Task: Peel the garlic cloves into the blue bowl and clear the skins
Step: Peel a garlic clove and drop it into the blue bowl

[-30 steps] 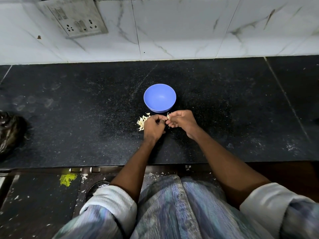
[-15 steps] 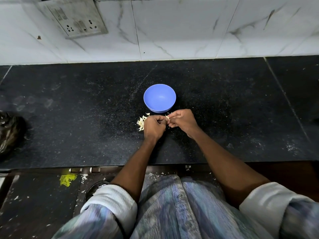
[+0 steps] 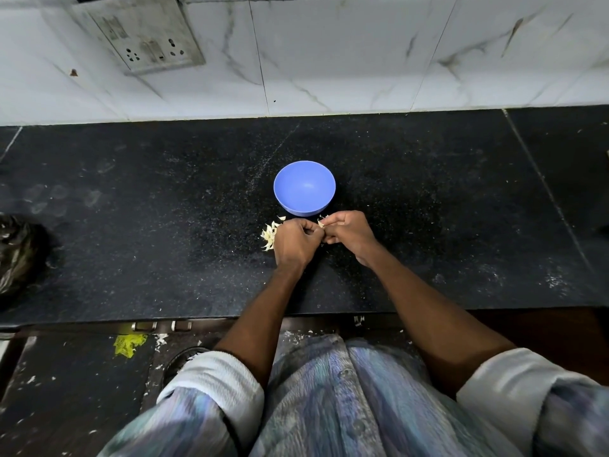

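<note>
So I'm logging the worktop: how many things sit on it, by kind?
Blue bowl: 1
Pile of garlic skins: 1
Dark bag at the left edge: 1
Total: 3

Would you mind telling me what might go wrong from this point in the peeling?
The loose skins lie beside the left hand and could scatter over the counter. The clove is hidden between both hands; the right hand may fumble it. The blue bowl sits close and might get nudged.
</note>
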### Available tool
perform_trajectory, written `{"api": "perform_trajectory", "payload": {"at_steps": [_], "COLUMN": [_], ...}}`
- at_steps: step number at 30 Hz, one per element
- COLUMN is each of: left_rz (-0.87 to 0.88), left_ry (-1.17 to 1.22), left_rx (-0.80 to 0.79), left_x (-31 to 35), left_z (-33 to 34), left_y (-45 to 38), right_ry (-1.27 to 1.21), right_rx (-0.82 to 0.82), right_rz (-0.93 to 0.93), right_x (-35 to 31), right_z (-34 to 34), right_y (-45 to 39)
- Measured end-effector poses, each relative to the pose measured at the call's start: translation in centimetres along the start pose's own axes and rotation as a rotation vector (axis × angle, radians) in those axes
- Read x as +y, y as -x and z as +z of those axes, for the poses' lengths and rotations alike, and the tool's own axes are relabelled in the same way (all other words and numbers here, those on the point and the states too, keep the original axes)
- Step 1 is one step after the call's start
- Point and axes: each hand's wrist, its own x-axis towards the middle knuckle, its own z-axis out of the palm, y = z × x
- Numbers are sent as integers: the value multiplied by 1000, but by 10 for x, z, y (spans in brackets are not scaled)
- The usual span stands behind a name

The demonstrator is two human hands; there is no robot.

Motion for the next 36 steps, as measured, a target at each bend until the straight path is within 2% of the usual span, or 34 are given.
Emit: {"api": "perform_trajectory", "payload": {"at_steps": [4,9,13,17,24,30,36], "left_rz": [36,39,-5,20,0,-229,-112], "left_ry": [-64,18,133,120,412,717,621], "left_rx": [-22,-44,-39,9,-57,-46,13], "left_x": [0,-3,-15,-23,-26,-25,-30], "left_z": [-1,-1,4,5,7,10,13], "left_y": [1,1,-3,-4,-9,-6,-10], "right_ry": [18,32,-79,-157,-36,-119,-131], "right_rx": [-1,5,-12,-14,-43,-45,-35], "right_rz": [-17,2,65,88,6,34,97], "right_x": [3,1,2,3,2,2,-5], "right_z": [0,1,1,-1,3,4,14], "right_y": [0,-1,-2,-1,0,-1,1]}}
